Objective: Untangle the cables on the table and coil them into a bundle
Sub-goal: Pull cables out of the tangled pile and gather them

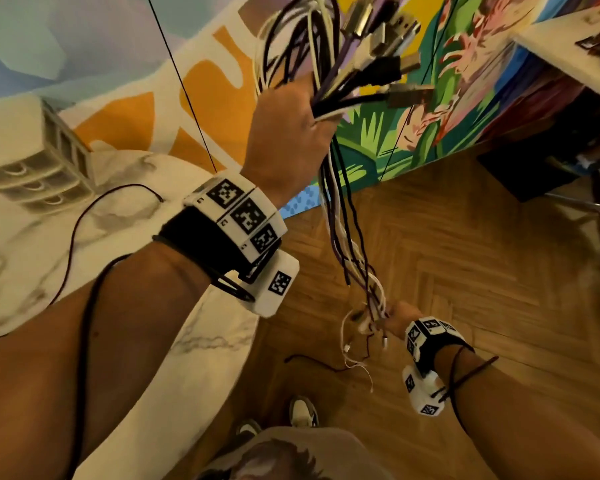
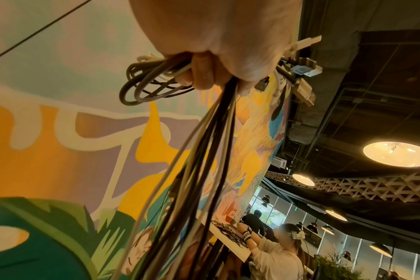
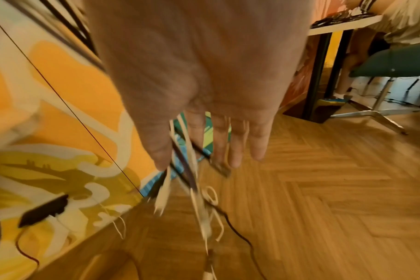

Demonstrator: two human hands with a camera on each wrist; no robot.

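Observation:
My left hand is raised high and grips a bundle of black, white and purple cables just below their USB plugs. The left wrist view shows its fingers curled round the cables, with coiled loops sticking out on one side. The strands hang down to my right hand, low over the floor. In the blurred right wrist view that hand has fairly straight fingers, and the cable ends run between them and dangle below.
A marble table lies at the left with a white drawer unit and a thin dark cable on it. Wooden floor is below, with a painted wall behind. Another table, a chair and a person are at the right.

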